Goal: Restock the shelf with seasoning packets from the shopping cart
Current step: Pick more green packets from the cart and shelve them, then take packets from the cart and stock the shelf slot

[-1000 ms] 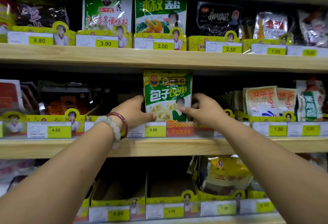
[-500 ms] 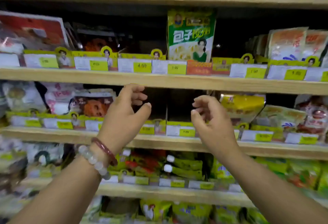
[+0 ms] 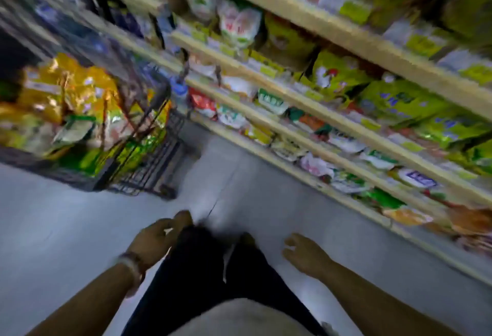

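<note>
Frame heavily motion-blurred, view tipped down toward floor (image 3: 66, 229). Left hand (image 3: 157, 237) at approx 7 o'clock from centre, low, over dark trousers (image 3: 197, 269); fingers loosely curled, holding nothing visible; bead bracelets (image 3: 133, 264) on wrist. Right hand (image 3: 303, 253) at approx 5 o'clock, palm down, fingers relaxed and slightly spread, nothing in it, not touching anything. Both hands well apart from shelf and cart. Shopping cart (image 3: 149, 160), dark wire, at 9 o'clock, standing on floor just beside shelf end; piled w/ seasoning packets (image 3: 69, 96), yellow/gold on top, green lower down. Labels unreadable in blur. Shelf (image 3: 306, 112) runs diagonally from 12 to 4 o'clock, several wooden tiers, stocked w/ green, white, red and yellow packets behind yellow price tags (image 3: 267, 71); individual packets too smeared to ID. Pale top (image 3: 239, 317) at 6 o'clock, bottom edge. Grey floor betw. cart, shelf and legs.
</note>
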